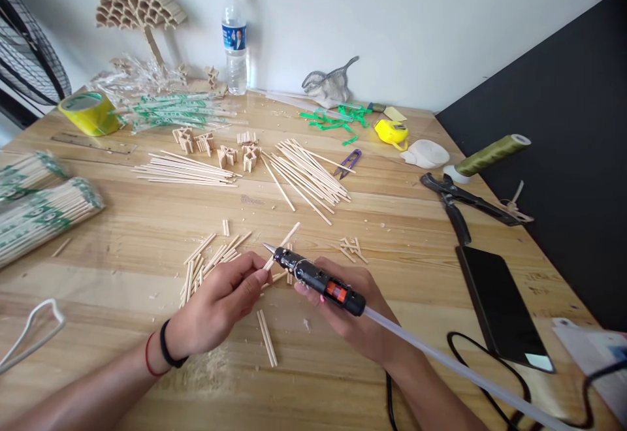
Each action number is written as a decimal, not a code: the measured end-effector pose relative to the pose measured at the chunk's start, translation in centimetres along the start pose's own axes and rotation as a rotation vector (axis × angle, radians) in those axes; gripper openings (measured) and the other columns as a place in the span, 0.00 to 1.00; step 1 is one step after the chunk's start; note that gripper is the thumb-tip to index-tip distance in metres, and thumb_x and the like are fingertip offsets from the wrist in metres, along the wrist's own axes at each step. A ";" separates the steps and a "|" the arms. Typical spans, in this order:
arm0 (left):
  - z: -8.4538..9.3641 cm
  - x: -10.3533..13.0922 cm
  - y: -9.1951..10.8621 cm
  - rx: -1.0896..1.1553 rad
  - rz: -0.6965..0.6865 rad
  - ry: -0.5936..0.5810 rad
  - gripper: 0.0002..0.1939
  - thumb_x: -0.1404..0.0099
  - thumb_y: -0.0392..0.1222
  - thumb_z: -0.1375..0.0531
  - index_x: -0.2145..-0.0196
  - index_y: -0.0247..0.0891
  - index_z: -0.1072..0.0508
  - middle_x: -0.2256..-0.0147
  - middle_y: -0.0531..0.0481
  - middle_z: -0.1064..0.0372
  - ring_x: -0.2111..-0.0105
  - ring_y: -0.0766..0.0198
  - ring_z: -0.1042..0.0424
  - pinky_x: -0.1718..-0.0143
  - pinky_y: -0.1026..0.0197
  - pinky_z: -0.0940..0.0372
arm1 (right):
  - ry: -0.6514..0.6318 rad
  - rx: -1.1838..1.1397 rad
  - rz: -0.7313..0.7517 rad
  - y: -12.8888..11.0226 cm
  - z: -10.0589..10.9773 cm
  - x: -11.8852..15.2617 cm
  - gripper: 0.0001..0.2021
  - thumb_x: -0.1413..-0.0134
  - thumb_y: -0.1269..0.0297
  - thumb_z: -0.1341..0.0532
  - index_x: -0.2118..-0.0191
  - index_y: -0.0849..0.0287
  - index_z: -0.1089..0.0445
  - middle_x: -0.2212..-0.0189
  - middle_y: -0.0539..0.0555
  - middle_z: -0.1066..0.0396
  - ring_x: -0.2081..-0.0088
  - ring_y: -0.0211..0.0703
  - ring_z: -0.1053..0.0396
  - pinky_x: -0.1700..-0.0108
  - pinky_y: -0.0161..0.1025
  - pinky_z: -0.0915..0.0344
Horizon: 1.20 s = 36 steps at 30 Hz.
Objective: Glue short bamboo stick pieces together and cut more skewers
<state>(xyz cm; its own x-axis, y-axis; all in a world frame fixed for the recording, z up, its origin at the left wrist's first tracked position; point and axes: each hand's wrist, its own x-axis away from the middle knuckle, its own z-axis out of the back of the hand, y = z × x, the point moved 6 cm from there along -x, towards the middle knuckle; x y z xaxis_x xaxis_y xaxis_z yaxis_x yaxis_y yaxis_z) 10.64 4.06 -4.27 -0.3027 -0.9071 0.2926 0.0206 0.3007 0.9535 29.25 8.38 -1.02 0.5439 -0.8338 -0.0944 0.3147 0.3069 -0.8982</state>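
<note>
My left hand (232,300) pinches a thin wooden stick (290,235) near its lower end, and the stick points up and away. In my right hand (350,313) is a black hot glue gun (313,277), a long clear glue stick (441,352) trailing from its back. Its metal nozzle (268,247) sits close above the held stick; whether they touch I cannot tell. Cut stick pieces (210,261) lie loose beyond my left hand. A pair of short sticks (266,337) rests on the table between my wrists, and small bits (353,248) lie past my right hand.
Longer sticks (313,179) and small glued stick pieces (228,155) lie mid-table. Bagged sticks (49,219) are on the left. A water bottle (235,39) stands by the wall. On the right are pliers (453,199), a phone (502,307) and a black cable (455,346).
</note>
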 end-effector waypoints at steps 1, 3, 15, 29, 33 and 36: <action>-0.1 0.0 0.0 0.015 -0.002 -0.006 0.21 0.22 0.59 0.45 0.62 0.38 0.32 0.76 0.61 0.48 0.77 0.71 0.50 0.78 0.67 0.51 | 0.019 0.015 -0.010 0.1 0.2 0.0 0.08 0.33 0.62 0.37 0.67 0.55 0.29 0.74 0.47 0.29 0.73 0.38 0.33 0.69 0.35 0.38; -0.2 0.0 0.2 0.036 -0.002 -0.015 0.21 0.22 0.59 0.45 0.63 0.38 0.32 0.76 0.60 0.48 0.77 0.71 0.50 0.78 0.67 0.52 | 0.095 0.062 -0.053 0.4 0.8 0.1 0.09 0.34 0.61 0.36 0.68 0.55 0.30 0.77 0.45 0.32 0.76 0.37 0.36 0.70 0.35 0.40; -0.2 -0.3 0.6 0.010 -0.016 -0.019 0.24 0.22 0.62 0.47 0.61 0.37 0.30 0.78 0.61 0.49 0.78 0.69 0.50 0.79 0.66 0.53 | 0.117 0.068 -0.049 0.5 0.8 0.1 0.11 0.33 0.60 0.37 0.68 0.55 0.30 0.77 0.45 0.34 0.76 0.37 0.38 0.71 0.35 0.41; -0.1 -0.3 0.8 -0.009 -0.015 0.008 0.26 0.23 0.63 0.48 0.60 0.36 0.28 0.79 0.61 0.48 0.79 0.70 0.51 0.79 0.66 0.53 | 0.418 0.342 -0.236 2.4 4.0 0.3 0.13 0.32 0.51 0.40 0.63 0.54 0.30 0.80 0.46 0.35 0.79 0.42 0.38 0.73 0.36 0.41; 0.1 -0.1 1.1 -0.018 -0.023 0.041 0.26 0.23 0.64 0.47 0.59 0.35 0.27 0.78 0.61 0.49 0.79 0.69 0.50 0.79 0.66 0.52 | 0.411 0.574 -0.167 4.2 5.1 -0.3 0.09 0.36 0.58 0.41 0.56 0.55 0.30 0.63 0.60 0.23 0.62 0.56 0.26 0.59 0.46 0.32; 0.2 -0.1 1.3 -0.020 -0.036 0.055 0.27 0.23 0.64 0.48 0.58 0.35 0.28 0.79 0.61 0.48 0.80 0.69 0.51 0.79 0.66 0.52 | 0.372 0.678 -0.137 5.5 5.1 -0.4 0.14 0.41 0.66 0.42 0.51 0.58 0.29 0.55 0.65 0.23 0.54 0.62 0.28 0.52 0.54 0.31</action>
<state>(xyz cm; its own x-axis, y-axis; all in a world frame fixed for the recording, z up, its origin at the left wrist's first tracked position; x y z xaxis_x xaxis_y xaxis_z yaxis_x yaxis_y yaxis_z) 10.46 4.59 -3.06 -0.2512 -0.9322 0.2606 0.0293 0.2618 0.9647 34.74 12.78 -3.74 0.2073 -0.9467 -0.2467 0.8317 0.3033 -0.4651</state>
